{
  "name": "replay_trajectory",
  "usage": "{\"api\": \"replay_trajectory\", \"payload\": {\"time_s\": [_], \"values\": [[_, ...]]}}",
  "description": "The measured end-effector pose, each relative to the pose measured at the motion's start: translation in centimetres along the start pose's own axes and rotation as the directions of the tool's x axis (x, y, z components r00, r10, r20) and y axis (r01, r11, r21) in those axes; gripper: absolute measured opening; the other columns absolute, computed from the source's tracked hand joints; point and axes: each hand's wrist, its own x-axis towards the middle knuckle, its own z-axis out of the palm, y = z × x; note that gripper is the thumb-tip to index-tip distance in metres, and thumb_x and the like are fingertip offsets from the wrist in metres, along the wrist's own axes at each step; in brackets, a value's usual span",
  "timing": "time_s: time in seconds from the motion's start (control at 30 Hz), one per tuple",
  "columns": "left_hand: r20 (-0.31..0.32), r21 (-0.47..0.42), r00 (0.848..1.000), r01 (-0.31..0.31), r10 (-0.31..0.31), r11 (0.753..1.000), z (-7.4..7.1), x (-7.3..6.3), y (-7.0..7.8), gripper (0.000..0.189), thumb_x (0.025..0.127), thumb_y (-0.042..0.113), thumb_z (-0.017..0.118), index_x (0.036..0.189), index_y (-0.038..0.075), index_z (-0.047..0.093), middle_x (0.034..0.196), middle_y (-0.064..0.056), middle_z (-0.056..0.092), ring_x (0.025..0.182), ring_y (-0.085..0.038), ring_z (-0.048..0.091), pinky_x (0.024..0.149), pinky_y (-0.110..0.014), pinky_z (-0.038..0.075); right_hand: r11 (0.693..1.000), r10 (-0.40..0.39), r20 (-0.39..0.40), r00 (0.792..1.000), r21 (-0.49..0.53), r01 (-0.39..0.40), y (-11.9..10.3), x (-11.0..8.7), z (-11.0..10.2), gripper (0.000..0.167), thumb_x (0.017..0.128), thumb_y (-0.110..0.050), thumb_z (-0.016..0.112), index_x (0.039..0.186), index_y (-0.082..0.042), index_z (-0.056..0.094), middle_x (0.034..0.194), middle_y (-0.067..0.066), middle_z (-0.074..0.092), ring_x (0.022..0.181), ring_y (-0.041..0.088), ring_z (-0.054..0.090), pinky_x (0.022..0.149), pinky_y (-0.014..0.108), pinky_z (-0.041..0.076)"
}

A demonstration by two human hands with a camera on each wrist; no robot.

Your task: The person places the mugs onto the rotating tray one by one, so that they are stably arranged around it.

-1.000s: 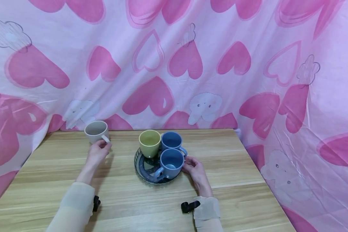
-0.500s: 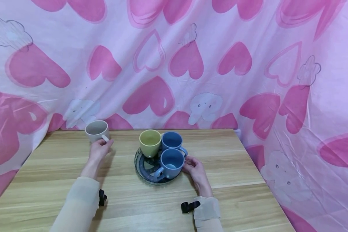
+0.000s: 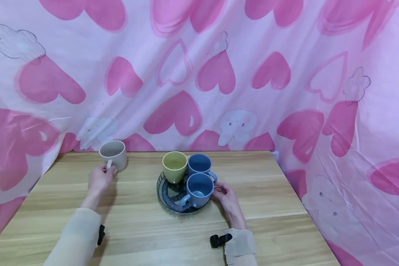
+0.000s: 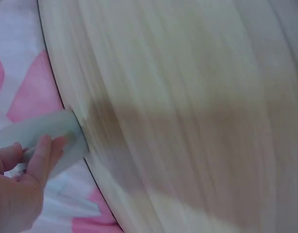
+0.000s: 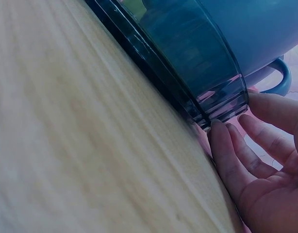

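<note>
An off-white mug (image 3: pixel 114 157) is upright at the far left of the table. My left hand (image 3: pixel 99 179) pinches its handle, which faces me; the left wrist view shows thumb and fingers around that handle, the mug (image 4: pixel 57 128) just beyond. A round dark tray (image 3: pixel 167 203) with a clear rim bears a yellow-green mug (image 3: pixel 175 170) and two blue mugs, one behind (image 3: pixel 199 162) and one in front (image 3: pixel 196 197). My right hand (image 3: pixel 228 201) holds the tray's right edge. In the right wrist view, thumb and fingertips grip the clear rim (image 5: pixel 222 99).
The wooden table (image 3: pixel 146 236) runs back to a pink heart-patterned cloth (image 3: pixel 173 111), which also hangs along the right side. Bare tabletop lies between the off-white mug and the tray. A black wrist camera (image 3: pixel 219 241) sits on the right sleeve.
The off-white mug has turned, its handle swinging from the right round to the front. My left hand has moved leftward with the handle. The right hand stays at the tray; the head view shifts slightly.
</note>
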Motion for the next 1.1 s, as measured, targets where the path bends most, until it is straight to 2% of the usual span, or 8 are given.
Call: {"api": "replay_trajectory", "payload": {"time_s": [0.2,0.4,0.53,0.67,0.77,0.87,0.97,1.1], "values": [[-0.048,0.037,0.998,-0.038,0.039,0.999,-1.2,0.4,-1.6,0.034,0.102,0.018,0.049,0.109,-0.011,0.063,0.091,-0.026,0.066,0.076,-0.028,0.057,0.059,-0.031,0.043,1.000,0.009,-0.008,1.000,0.001,-0.009,0.2,-0.1,0.0,0.034,0.089,0.005,0.066,0.123,0.005,0.059,0.108,0.016,0.065,0.095,0.022,0.065,0.084,0.036,0.056],[-0.059,0.023,0.997,-0.045,0.046,0.999,-2.0,0.8,-2.1,0.036,0.103,0.021,0.048,0.112,-0.011,0.062,0.096,-0.027,0.068,0.080,-0.026,0.060,0.058,-0.026,0.044,1.000,0.004,-0.013,1.000,-0.015,-0.004,0.2,0.0,-0.1,0.034,0.089,0.003,0.067,0.122,0.003,0.060,0.106,0.016,0.065,0.094,0.022,0.065,0.084,0.035,0.056],[-0.045,0.001,0.998,-0.047,0.047,0.999,-2.6,1.0,-2.2,0.040,0.104,0.025,0.047,0.117,-0.010,0.061,0.101,-0.026,0.069,0.078,-0.015,0.061,0.056,-0.020,0.045,1.000,-0.014,0.003,1.000,0.014,0.014,0.0,0.2,-0.1,0.035,0.088,0.007,0.066,0.122,0.007,0.059,0.105,0.016,0.065,0.094,0.022,0.066,0.083,0.035,0.057],[-0.045,-0.037,0.994,-0.101,0.099,0.994,-3.1,0.8,-2.2,0.040,0.104,0.026,0.049,0.117,-0.009,0.061,0.104,-0.028,0.068,0.072,0.005,0.057,0.057,-0.013,0.046,0.999,-0.024,0.001,1.000,0.029,0.024,0.0,0.2,0.0,0.034,0.088,0.008,0.065,0.121,0.009,0.058,0.104,0.016,0.065,0.092,0.021,0.066,0.082,0.034,0.057],[-0.070,-0.065,0.983,-0.177,0.172,0.982,-3.3,0.3,-2.2,0.035,0.103,0.021,0.050,0.112,-0.010,0.062,0.104,-0.030,0.067,0.070,0.015,0.054,0.058,-0.008,0.045,0.999,-0.027,-0.001,1.000,0.028,0.027,0.0,0.3,0.0,0.034,0.087,0.008,0.065,0.120,0.008,0.059,0.103,0.016,0.065,0.091,0.020,0.066,0.081,0.033,0.057],[-0.105,-0.086,0.963,-0.259,0.250,0.962,-3.3,-0.3,-2.2,0.028,0.102,0.015,0.053,0.107,-0.011,0.062,0.101,-0.032,0.067,0.071,0.019,0.053,0.059,-0.006,0.046,0.999,-0.029,0.005,1.000,0.021,0.029,0.0,0.2,-0.1,0.034,0.087,0.008,0.065,0.120,0.008,0.058,0.103,0.017,0.065,0.092,0.021,0.065,0.081,0.034,0.057],[-0.109,-0.116,0.944,-0.322,0.311,0.939,-3.1,-0.9,-2.0,0.026,0.101,0.012,0.055,0.106,-0.012,0.062,0.100,-0.033,0.066,0.075,0.018,0.056,0.063,-0.006,0.049,0.999,-0.026,0.002,1.000,0.026,0.026,0.0,0.2,0.0,0.033,0.087,0.008,0.065,0.120,0.008,0.059,0.103,0.017,0.065,0.092,0.022,0.066,0.081,0.035,0.057],[-0.100,-0.150,0.933,-0.356,0.344,0.922,-3.0,-1.6,-1.7,0.028,0.101,0.013,0.055,0.109,-0.012,0.063,0.100,-0.032,0.067,0.077,0.013,0.060,0.068,-0.008,0.050,0.999,-0.025,0.002,1.000,0.033,0.025,0.1,0.2,0.0,0.034,0.087,0.009,0.065,0.120,0.007,0.059,0.104,0.017,0.066,0.092,0.022,0.066,0.081,0.035,0.057]]}}
